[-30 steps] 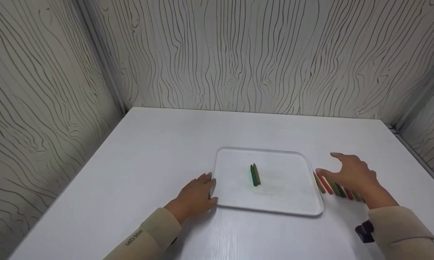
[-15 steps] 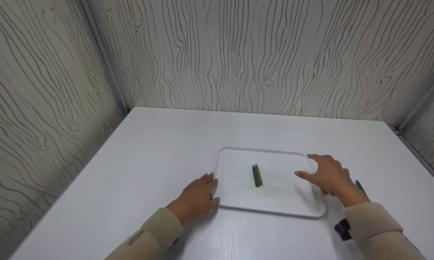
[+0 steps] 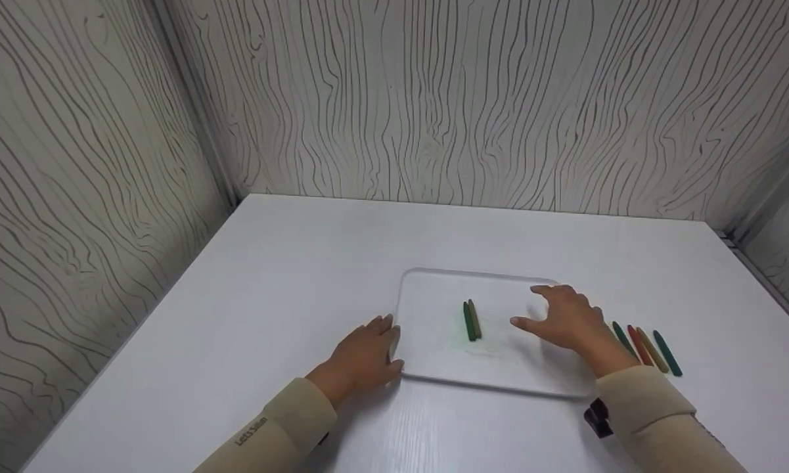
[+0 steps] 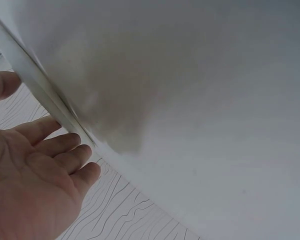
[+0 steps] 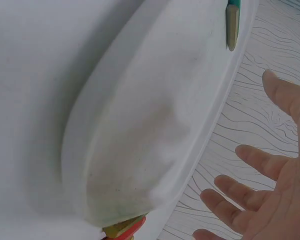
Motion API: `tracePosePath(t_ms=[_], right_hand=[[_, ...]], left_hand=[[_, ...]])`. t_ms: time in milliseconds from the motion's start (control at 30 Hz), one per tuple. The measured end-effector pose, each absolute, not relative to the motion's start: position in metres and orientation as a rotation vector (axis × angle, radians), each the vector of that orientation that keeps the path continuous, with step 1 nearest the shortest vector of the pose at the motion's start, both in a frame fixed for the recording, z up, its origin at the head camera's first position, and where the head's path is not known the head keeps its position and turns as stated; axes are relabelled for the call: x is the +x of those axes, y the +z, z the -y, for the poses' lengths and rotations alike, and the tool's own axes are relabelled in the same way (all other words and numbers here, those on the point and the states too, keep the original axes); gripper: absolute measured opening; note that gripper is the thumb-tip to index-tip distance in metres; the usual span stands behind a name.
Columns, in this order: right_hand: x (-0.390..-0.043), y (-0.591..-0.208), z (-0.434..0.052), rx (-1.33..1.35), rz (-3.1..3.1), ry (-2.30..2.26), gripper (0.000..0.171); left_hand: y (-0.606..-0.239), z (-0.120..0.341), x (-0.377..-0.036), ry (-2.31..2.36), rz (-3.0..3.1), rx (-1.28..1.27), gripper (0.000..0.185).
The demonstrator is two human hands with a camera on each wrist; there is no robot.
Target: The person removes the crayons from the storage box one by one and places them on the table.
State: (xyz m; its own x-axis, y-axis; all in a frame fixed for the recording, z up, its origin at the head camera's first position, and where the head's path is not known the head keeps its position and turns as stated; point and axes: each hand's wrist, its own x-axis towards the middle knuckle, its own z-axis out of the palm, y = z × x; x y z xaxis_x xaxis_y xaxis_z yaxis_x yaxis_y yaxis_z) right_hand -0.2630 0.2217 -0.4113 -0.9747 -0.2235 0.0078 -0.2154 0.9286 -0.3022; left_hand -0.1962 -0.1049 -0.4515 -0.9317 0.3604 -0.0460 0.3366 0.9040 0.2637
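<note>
Tray (image 3: 433, 348) near tabletop's front edge holds two crayons (image 3: 472, 320) side by side. Right hand (image 3: 565, 322) hovers spread over its right part; left hand (image 3: 361, 358), fingers relaxed, touches its left rim.

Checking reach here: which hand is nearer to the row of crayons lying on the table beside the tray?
The right hand: it hovers over the tray's right part, just left of the crayon row. The left hand rests at the tray's far left edge.
</note>
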Motion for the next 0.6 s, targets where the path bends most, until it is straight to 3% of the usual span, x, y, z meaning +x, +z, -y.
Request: tracePosePath(t_ms=[600], right_hand=[[-0.262,-0.43,-0.188,-0.428,-3.031,-0.532,0.078]], left_hand=[[-0.452,0.106,-0.195,0.434,-2.956,0.537,0.06]])
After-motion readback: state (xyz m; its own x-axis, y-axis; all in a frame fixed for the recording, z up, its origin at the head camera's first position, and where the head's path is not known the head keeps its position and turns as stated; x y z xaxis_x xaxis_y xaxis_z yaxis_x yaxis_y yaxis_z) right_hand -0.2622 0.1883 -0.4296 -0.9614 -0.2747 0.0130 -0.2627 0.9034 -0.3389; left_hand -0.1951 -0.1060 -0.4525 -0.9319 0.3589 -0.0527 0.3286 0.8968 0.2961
